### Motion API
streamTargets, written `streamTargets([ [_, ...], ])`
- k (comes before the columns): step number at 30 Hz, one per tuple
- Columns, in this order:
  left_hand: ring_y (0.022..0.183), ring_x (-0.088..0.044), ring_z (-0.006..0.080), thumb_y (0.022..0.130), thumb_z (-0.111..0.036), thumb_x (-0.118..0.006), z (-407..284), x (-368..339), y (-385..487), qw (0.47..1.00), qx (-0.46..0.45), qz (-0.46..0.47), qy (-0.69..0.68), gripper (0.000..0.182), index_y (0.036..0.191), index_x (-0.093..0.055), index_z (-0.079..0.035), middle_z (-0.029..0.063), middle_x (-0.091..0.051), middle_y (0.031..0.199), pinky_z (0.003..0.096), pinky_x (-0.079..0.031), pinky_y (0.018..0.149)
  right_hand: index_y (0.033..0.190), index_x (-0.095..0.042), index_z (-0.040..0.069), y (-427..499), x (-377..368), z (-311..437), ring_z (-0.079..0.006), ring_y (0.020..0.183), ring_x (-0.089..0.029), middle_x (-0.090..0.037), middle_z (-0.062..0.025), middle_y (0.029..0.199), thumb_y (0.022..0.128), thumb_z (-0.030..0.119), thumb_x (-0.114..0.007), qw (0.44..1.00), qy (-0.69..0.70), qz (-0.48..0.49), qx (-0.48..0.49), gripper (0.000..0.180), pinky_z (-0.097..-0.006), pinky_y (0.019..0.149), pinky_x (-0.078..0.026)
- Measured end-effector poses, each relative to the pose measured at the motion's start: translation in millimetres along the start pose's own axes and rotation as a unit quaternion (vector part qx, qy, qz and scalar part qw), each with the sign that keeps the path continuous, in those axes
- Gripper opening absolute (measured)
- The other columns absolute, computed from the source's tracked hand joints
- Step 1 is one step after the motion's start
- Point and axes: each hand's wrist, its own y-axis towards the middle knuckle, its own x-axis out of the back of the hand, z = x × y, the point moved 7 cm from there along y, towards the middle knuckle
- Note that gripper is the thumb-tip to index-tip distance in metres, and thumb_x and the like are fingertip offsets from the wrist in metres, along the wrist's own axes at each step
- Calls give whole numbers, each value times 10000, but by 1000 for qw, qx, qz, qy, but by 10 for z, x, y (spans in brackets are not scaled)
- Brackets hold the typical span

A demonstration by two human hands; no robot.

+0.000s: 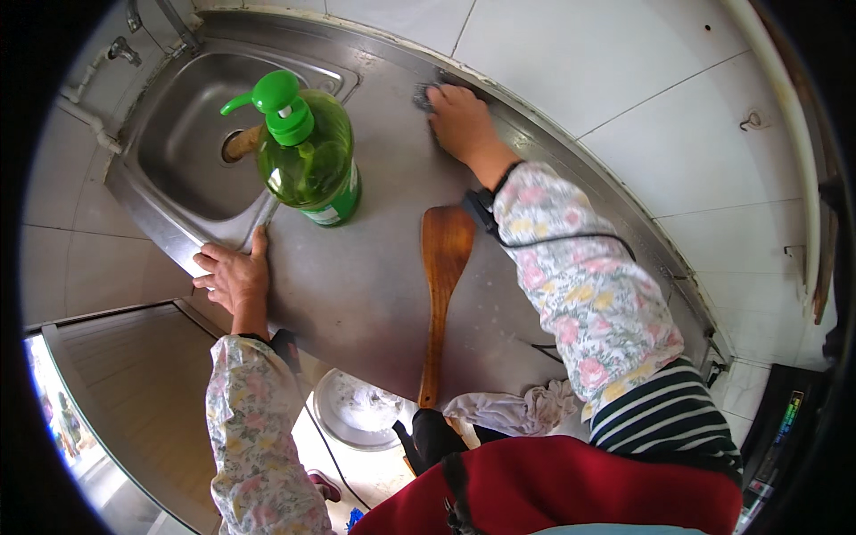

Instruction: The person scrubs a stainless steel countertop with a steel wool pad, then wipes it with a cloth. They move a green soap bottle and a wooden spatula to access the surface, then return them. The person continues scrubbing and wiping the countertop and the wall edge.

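Note:
My right hand (461, 120) reaches to the back of the stainless steel counter (348, 281), its fingers closed on a metal mesh scourer (422, 97) that is partly hidden. Fingers spread, my left hand (235, 271) rests on the counter's front edge beside the sink. Between my hands a green pump bottle of liquid soap (311, 160) stands upright near the sink's rim. A wooden spatula (445, 254) lies on the counter below my right wrist, its handle pointing towards me.
The steel sink (194, 154) with a brown object (244, 142) at its drain is at the left, below a tap (125, 51). A crumpled cloth (521, 408) lies at the near edge. A metal basin (354, 408) sits lower down. White tiles line the back wall.

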Motion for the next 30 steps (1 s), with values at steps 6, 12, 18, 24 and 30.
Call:
streamTargets([
  [6,1247,-411,650,822,-758,-580,-47,-65,-140,977,-106,-141,121,1087,1450,-349,99,330,-403,1459,641,-472,921,1210,-634,47,-888,24,-734,-412,1127,-577,-635,-194,1200,903,120,-524,987,31,84,-134,334,-515,966,-460],
  [12,1438,-189,596,793,-728,-654,51,-96,-234,995,-44,-20,-89,1237,1519,-153,138,333,-236,1567,613,-300,1149,1449,-464,-15,-2280,667,-1186,-400,1361,-447,-481,-247,1477,1008,349,-550,964,-20,126,-233,578,-475,1143,-342],
  [18,1475,-89,570,888,-616,-600,251,183,-660,982,-84,31,-167,1040,1542,-198,85,288,-158,1625,564,-317,1148,1437,-464,33,-2520,1482,-987,-412,1287,-490,-502,-210,1404,1002,260,-556,976,-44,80,-198,499,-478,1073,-413],
  [24,1456,-144,562,947,-539,-538,222,-136,-1377,981,-134,15,-142,929,1547,-203,85,316,-105,1628,521,-152,1229,1413,-495,75,-2502,1523,-889,-398,1197,-557,-543,-207,1344,992,261,-556,963,-59,84,-248,465,-490,1011,-463],
  [30,1289,-389,560,965,-485,-527,185,-210,-1919,977,-62,81,-188,876,1574,-167,32,287,1,1650,517,-345,1131,1424,-481,110,-2485,1357,-820,-382,1180,-572,-555,-192,1321,997,298,-552,959,-46,84,-268,471,-467,988,-488],
])
